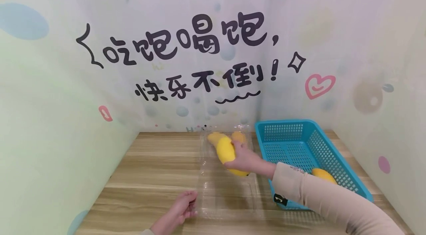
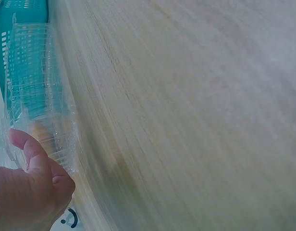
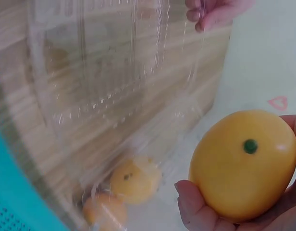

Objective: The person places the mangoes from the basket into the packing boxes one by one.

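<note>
My right hand [image 1: 245, 159] grips a yellow mango [image 1: 225, 150] above a clear plastic box [image 1: 201, 179]. Up close in the right wrist view, the mango [image 3: 234, 173] shows a small green stem spot, with fingers wrapped around its lower side. Through the clear plastic at the far end of the box, I see a yellow fruit [image 1: 214, 138] and an orange-coloured fruit [image 1: 238, 137]. At the near left edge of the box is my left hand [image 1: 181, 207]. Its thumb and curled fingers pinch the box's edge in the left wrist view.
A blue plastic basket [image 1: 357, 190] stands right of the box, with another yellow fruit [image 1: 323, 175] inside, partly hidden by my right sleeve [image 1: 332, 198]. The wooden table [image 1: 156, 164] runs back to a printed curtain [image 1: 179, 91] that also closes both sides.
</note>
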Demonstrator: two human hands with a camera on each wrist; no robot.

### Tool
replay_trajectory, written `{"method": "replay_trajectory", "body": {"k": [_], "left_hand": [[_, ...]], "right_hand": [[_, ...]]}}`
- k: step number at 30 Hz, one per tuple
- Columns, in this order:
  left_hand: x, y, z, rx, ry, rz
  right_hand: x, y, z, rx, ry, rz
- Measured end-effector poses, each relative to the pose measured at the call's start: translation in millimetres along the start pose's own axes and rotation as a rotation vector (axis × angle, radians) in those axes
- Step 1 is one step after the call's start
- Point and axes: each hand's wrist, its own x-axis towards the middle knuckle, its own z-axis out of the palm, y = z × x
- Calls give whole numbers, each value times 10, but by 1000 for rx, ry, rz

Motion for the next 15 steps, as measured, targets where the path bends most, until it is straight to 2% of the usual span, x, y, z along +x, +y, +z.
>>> {"method": "replay_trajectory", "body": {"k": [7,15], "left_hand": [[1,-12,5,-2,0,-7],[9,5,-2,6,-10,-18]], "right_hand": [[-24,-95,287,-15,-49,-36],[-69,-112,612,-31,-77,-122]]}}
